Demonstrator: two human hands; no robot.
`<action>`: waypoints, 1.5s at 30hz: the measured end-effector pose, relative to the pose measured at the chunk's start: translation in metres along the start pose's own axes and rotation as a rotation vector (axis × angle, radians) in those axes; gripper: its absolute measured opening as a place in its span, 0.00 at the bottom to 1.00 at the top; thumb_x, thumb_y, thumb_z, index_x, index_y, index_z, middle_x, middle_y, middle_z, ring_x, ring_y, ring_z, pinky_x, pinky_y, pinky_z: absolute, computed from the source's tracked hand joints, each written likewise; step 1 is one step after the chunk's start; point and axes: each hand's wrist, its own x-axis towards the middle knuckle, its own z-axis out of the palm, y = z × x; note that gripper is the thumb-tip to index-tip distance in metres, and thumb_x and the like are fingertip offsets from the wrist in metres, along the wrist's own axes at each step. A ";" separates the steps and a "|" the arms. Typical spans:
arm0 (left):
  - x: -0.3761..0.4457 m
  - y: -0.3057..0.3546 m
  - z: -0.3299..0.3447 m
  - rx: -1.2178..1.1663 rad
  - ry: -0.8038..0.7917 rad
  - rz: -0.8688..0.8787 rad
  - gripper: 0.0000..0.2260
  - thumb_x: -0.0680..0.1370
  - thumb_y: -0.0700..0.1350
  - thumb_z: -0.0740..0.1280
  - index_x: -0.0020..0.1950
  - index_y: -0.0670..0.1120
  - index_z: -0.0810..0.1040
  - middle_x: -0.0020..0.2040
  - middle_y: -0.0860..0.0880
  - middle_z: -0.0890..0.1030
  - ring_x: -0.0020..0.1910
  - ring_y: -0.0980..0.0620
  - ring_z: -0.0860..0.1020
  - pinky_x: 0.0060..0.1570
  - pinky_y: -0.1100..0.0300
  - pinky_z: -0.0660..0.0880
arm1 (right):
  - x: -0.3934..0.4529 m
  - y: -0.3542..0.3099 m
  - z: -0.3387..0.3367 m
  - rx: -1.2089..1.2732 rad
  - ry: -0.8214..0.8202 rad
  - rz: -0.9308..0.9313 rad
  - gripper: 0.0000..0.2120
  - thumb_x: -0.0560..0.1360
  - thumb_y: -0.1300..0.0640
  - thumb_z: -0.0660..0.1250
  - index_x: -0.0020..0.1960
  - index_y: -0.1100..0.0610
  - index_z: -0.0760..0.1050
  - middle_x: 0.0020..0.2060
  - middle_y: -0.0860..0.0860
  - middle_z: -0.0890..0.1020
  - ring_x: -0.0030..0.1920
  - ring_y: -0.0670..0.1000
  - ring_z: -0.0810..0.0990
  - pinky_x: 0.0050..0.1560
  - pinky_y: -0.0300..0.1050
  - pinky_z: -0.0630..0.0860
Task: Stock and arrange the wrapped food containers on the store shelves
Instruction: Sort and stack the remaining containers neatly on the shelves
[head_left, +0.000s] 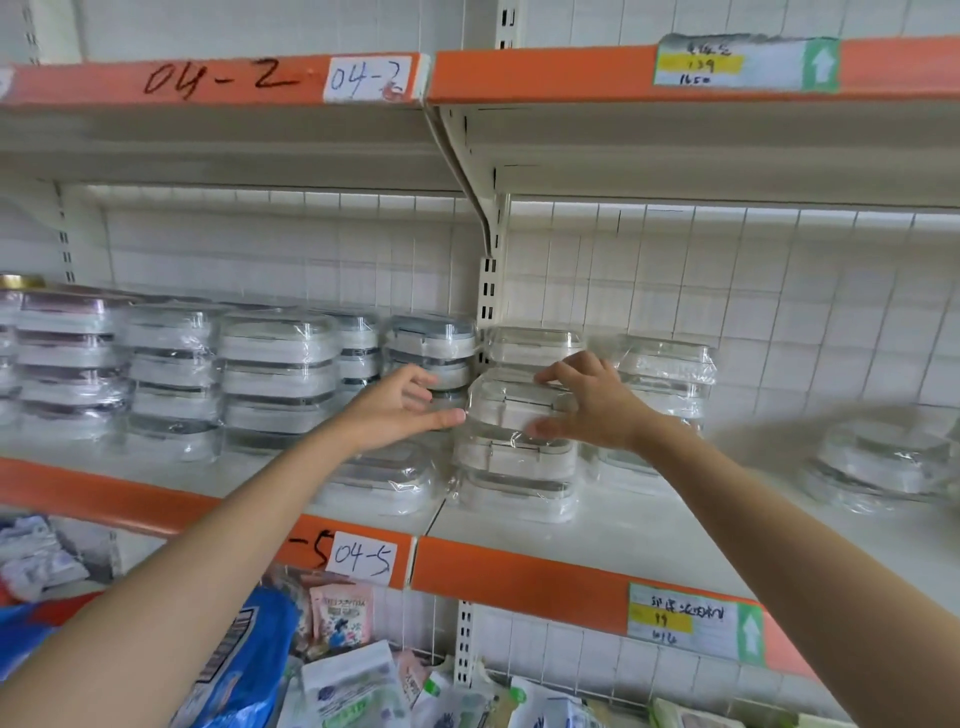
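Middle shelf (597, 530): stacks of wrapped containers (278, 379) in a row along the left half; a front stack (517, 447) at centre, another stack (660, 379) behind-right; loose pile (878, 467) far right. Below: packets (343, 613).

blurred: right-side container (878, 465) | cut off: leftmost stack (8, 358) | unreadable: price tag (691, 616)
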 end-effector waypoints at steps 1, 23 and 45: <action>-0.001 0.003 -0.001 0.013 0.044 0.030 0.33 0.61 0.69 0.69 0.60 0.53 0.71 0.57 0.55 0.75 0.52 0.61 0.75 0.45 0.66 0.70 | 0.000 -0.001 0.001 -0.018 0.013 -0.001 0.33 0.69 0.38 0.69 0.70 0.48 0.65 0.67 0.51 0.63 0.69 0.55 0.58 0.70 0.57 0.61; 0.043 0.173 0.241 0.371 -0.047 0.537 0.09 0.75 0.50 0.66 0.53 0.48 0.75 0.47 0.54 0.73 0.50 0.51 0.74 0.48 0.58 0.71 | -0.152 0.178 -0.065 -0.329 -0.034 0.208 0.24 0.76 0.51 0.65 0.69 0.55 0.66 0.63 0.52 0.71 0.65 0.53 0.66 0.62 0.47 0.67; 0.133 0.253 0.388 0.076 -0.228 0.288 0.27 0.68 0.57 0.74 0.61 0.53 0.67 0.54 0.49 0.63 0.54 0.45 0.73 0.51 0.58 0.70 | -0.189 0.291 -0.083 -0.060 0.059 0.545 0.28 0.72 0.69 0.56 0.71 0.65 0.55 0.67 0.61 0.60 0.68 0.62 0.61 0.66 0.48 0.60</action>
